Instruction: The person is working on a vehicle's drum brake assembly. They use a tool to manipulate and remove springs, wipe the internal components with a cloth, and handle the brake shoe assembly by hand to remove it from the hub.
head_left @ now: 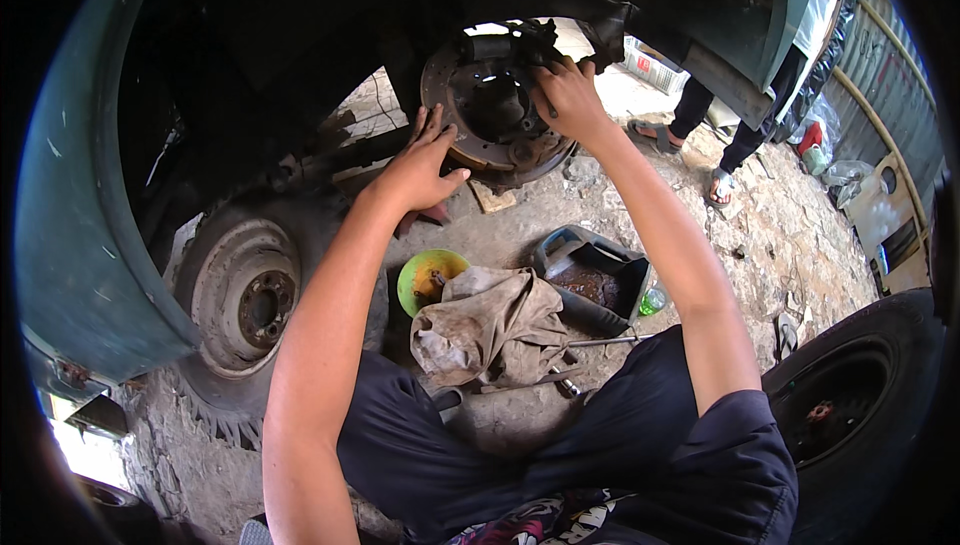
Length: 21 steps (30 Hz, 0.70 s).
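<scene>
A dark, rusty drum brake assembly [455, 140] with curved brake shoes hangs under the raised vehicle in front of me, without its drum. My left hand [422, 160] rests against its lower left rim, fingers spread and thumb pointing right. At the upper right of the assembly, my right hand [570, 98] has its fingers bent around the edge; the exact part under the fingertips is hidden. Below lie a yellow-green bowl [412, 280] with small parts in it, a dirty beige cloth [490, 330] and a cut-open dark plastic container [595, 285] with murky contents.
A wheel [245, 295] lies at left beneath the teal body panel [90, 225]. Another tyre [870, 385] is at lower right. Metal tools [567, 383] lie between my legs, near a green bottle [653, 300]. A person in sandals [720, 185] stands at upper right.
</scene>
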Each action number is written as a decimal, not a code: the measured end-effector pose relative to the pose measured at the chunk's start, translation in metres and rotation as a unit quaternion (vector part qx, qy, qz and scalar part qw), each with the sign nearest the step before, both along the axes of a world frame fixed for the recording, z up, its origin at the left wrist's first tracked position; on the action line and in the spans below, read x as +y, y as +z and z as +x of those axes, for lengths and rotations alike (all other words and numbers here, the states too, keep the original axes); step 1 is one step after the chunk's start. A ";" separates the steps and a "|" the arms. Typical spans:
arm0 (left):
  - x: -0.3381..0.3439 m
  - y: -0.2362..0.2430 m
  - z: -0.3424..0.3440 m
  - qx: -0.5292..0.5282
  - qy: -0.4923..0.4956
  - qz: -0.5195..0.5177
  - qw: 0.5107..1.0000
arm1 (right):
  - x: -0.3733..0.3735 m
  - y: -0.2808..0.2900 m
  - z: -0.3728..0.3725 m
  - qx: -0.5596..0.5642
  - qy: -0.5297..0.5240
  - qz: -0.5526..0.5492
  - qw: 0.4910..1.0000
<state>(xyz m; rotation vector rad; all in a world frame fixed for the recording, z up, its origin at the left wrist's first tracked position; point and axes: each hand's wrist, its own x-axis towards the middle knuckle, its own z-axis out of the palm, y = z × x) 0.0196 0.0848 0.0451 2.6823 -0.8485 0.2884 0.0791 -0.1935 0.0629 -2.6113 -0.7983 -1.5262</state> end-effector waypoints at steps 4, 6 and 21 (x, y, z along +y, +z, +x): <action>0.005 0.002 -0.003 0.009 0.000 -0.001 1.000 | -0.004 0.008 -0.014 0.039 -0.015 0.044 0.998; 0.003 0.004 -0.003 0.012 0.004 0.000 1.000 | -0.006 0.009 -0.013 0.030 0.002 0.052 0.998; 0.006 0.001 0.000 0.010 -0.007 -0.016 1.000 | 0.004 0.016 -0.022 0.111 -0.069 0.001 0.991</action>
